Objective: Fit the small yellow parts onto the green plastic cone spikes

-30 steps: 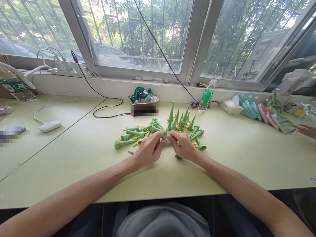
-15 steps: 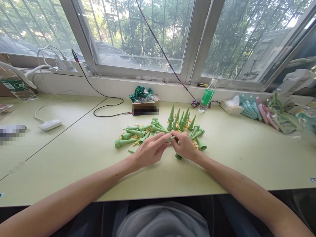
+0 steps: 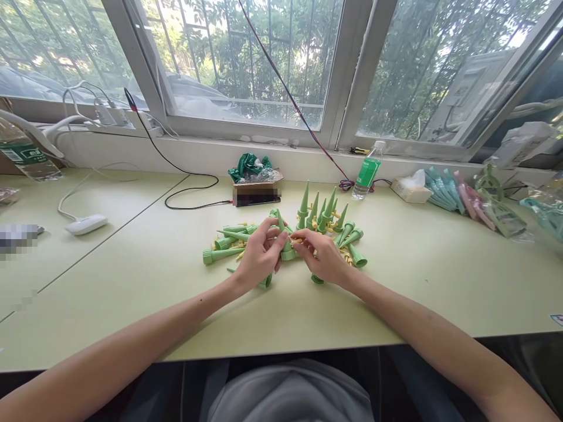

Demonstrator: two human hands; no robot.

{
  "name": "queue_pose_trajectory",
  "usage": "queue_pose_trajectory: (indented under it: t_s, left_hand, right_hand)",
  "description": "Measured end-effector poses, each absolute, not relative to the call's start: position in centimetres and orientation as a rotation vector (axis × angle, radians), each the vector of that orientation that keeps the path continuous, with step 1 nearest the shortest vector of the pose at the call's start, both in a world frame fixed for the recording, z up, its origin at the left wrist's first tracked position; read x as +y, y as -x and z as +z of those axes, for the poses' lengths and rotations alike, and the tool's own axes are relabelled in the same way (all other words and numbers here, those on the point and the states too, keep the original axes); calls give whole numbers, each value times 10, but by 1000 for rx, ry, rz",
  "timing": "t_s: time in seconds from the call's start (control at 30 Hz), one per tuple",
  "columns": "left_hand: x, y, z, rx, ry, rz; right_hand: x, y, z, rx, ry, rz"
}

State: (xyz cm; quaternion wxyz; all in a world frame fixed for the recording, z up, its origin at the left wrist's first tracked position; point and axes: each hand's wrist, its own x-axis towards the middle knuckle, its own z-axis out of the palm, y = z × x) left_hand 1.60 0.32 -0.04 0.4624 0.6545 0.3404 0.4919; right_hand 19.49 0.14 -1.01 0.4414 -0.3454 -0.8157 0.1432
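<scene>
Green cone spike (image 3: 284, 237) sits upright between the two hands, tip at 12 o'clock and wide collar down, at the near edge of the heap of like parts on the table (image 3: 417, 275). Held so, its side faces the other hand, which I judge suits fitting a small piece into it.

Left hand (image 3: 259, 255): fingers curled round the cone's body from the 9 o'clock side, thumb and forefinger closed on it. A second green piece (image 3: 265, 282) shows beneath the heel of this hand; whether it is gripped or merely lying on the table cannot be told.

Right hand (image 3: 323, 255): thumb and forefinger pinched on a small yellow part (image 3: 298, 240), whose tip is brought against the cone's collar from the 3 o'clock side. Remaining fingers loosely folded. Another green collar (image 3: 317, 279) lies under the wrist, apparently untouched.

Stock is sorted by posture: loose cones (image 3: 229, 243) lie flat in a heap at 9 o'clock of the hands, mixed with yellow bits, while a cluster of standing cones (image 3: 319, 214) is at 12 to 1 o'clock, upright on their collars. That division reads as unworked against worked, though this is judgement only.

Further off: a small box (image 3: 257, 192) at 12 o'clock, a water bottle (image 3: 366, 176) at 1 o'clock by the window sill, and a white mouse-shaped device (image 3: 85, 224) well apart at 9 o'clock.
</scene>
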Motion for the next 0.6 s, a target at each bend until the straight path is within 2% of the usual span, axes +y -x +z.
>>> queue_pose_trajectory:
  t_s: [0.17, 0.6]
  left_hand:
    - [3, -16, -1, 841, -1664, 1227]
    - [7, -8, -10, 798, -2393, 1456]
  right_hand:
    - [3, -195, -10, -2033, 881, 405]
    - [4, -201, -10, -2129, 787, 448]
